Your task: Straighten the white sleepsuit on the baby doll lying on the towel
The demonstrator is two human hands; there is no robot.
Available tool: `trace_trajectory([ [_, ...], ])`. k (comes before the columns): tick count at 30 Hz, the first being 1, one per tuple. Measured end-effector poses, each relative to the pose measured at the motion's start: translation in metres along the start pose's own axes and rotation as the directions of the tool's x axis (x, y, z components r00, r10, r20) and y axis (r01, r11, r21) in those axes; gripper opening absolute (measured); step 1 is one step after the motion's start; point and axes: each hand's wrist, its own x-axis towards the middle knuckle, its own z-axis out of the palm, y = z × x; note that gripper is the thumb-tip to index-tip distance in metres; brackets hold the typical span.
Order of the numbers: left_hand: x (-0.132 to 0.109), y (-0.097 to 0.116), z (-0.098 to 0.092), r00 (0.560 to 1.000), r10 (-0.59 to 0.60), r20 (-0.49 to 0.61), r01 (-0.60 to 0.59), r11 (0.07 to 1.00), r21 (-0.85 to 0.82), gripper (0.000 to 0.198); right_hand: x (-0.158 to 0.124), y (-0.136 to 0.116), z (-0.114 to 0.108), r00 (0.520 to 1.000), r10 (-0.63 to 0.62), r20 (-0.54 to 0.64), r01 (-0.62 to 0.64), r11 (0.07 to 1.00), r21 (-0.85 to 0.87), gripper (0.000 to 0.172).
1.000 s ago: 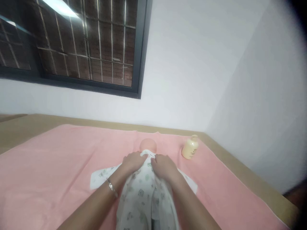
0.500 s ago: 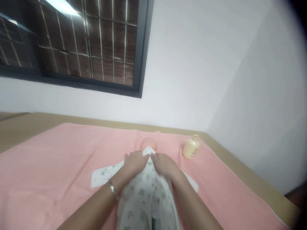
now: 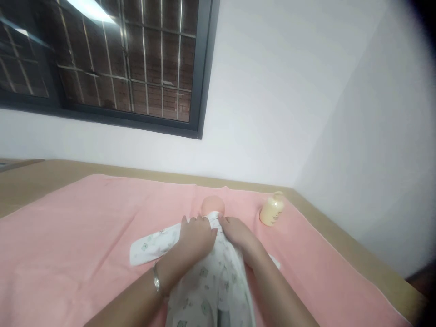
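A white baby garment (image 3: 204,281) with small green and grey prints lies spread out, one sleeve stretched to the left. Past its neckline shows a smooth pink rounded form (image 3: 213,205), perhaps a doll's head; what lies inside the cloth is hidden. My left hand (image 3: 197,234) is closed on the garment's upper front, just below the neckline, a silver bracelet at its wrist. Close beside it, my right hand (image 3: 236,232) pinches the cloth at the right of the neckline. Its fingertips are partly hidden by the hand itself.
A pink sheet (image 3: 102,218) covers most of the wooden surface (image 3: 54,172). Behind the right hand stands a cream pump bottle (image 3: 271,211). White walls (image 3: 259,113) rise at the back and right, with a dark-framed barred window (image 3: 129,68) at upper left.
My left hand has shifted slightly right and down along the neckline, uncovering more of the left sleeve. My right hand stays nearly in place. The bottle has not moved.
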Motion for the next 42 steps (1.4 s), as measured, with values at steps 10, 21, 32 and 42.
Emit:
trace_trajectory([
  [10, 0.017, -0.022, 0.005, 0.991, -0.037, 0.127, 0.062, 0.979, -0.192, 0.057, -0.023, -0.02, -0.01, 1.0, 0.015, 0.011, -0.015, 0.999, -0.031, 0.076],
  [21, 0.014, -0.015, 0.005, 0.999, -0.016, 0.049, 0.022, 0.993, -0.119, 0.056, -0.011, -0.002, -0.009, 0.998, 0.034, 0.044, -0.042, 0.982, 0.186, 0.073],
  [32, 0.002, -0.007, -0.002, 0.996, 0.071, 0.053, -0.07, 0.997, -0.024, 0.046, -0.016, -0.015, -0.004, 1.0, -0.001, 0.007, 0.001, 0.999, -0.032, 0.076],
  [42, 0.02, -0.027, 0.005, 0.994, 0.033, 0.105, -0.003, 0.962, -0.273, 0.058, -0.023, -0.017, -0.011, 1.0, -0.024, -0.003, 0.024, 0.999, -0.032, 0.077],
])
